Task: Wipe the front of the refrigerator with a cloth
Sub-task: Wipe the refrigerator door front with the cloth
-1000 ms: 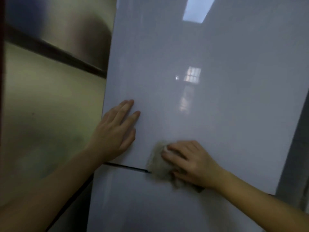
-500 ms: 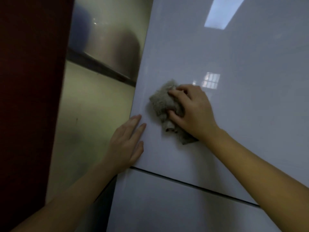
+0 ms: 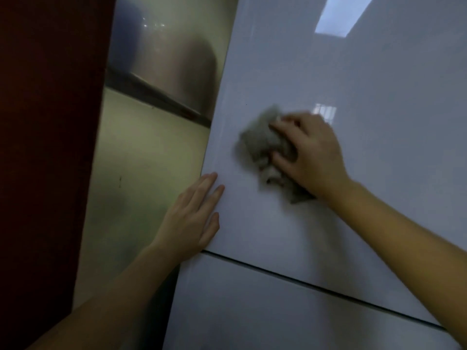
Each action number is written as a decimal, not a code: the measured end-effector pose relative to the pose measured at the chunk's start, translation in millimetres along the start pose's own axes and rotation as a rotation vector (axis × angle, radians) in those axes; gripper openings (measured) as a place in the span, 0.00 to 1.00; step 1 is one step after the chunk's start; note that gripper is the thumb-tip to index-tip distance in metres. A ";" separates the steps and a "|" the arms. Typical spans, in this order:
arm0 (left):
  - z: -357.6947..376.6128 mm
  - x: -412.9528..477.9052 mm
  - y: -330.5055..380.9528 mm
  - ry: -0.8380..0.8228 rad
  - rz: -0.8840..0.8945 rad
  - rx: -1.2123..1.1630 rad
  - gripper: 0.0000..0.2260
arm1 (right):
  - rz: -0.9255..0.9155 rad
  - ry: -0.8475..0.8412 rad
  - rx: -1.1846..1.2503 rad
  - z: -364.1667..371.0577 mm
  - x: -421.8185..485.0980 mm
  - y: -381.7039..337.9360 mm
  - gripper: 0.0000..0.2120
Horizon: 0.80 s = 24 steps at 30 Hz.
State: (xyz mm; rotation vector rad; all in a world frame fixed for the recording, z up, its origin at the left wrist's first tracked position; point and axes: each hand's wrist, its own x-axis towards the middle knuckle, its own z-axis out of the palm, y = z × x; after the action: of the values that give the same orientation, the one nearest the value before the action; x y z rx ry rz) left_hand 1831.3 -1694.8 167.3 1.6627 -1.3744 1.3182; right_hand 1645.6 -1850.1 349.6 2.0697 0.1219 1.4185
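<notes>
The refrigerator's glossy pale-grey upper door (image 3: 366, 102) fills most of the view, with a dark seam dividing it from the lower door (image 3: 265, 314). My right hand (image 3: 313, 157) presses a crumpled grey cloth (image 3: 262, 145) flat against the upper door, left of its middle. The cloth bunches under my fingers and a corner hangs below my palm. My left hand (image 3: 194, 218) lies flat with fingers together on the door's left edge, just above the seam, holding nothing.
Left of the refrigerator stands a beige wall (image 3: 141, 178) with a shiny metal panel (image 3: 171, 59) above a dark strip. A dark red surface (image 3: 48, 147) rises at the far left. Window and ceiling-light reflections show on the door.
My right hand carried the cloth from the seam up the upper door, and it now shifts slightly, blurred by motion. My left hand stayed on the door's left edge. The view swung left.
</notes>
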 end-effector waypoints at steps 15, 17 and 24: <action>-1.0 -11.0 -11.6 -0.012 -0.064 0.030 0.23 | -0.164 -0.109 0.072 46.6 -29.5 -67.1 0.22; -2.0 -15.3 -12.5 -0.033 -0.054 0.014 0.24 | -0.180 -0.131 0.088 49.8 -53.6 -78.0 0.22; -12.7 -13.7 -13.3 -0.122 -0.033 0.071 0.25 | -0.213 -0.209 0.143 40.4 -95.4 -82.5 0.19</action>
State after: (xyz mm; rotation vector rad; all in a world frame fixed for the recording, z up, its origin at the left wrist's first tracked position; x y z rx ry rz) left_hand 1840.4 -1674.9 160.5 1.8325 -1.3780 1.2786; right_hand 1662.2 -1839.9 218.7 2.2321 0.3554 1.0879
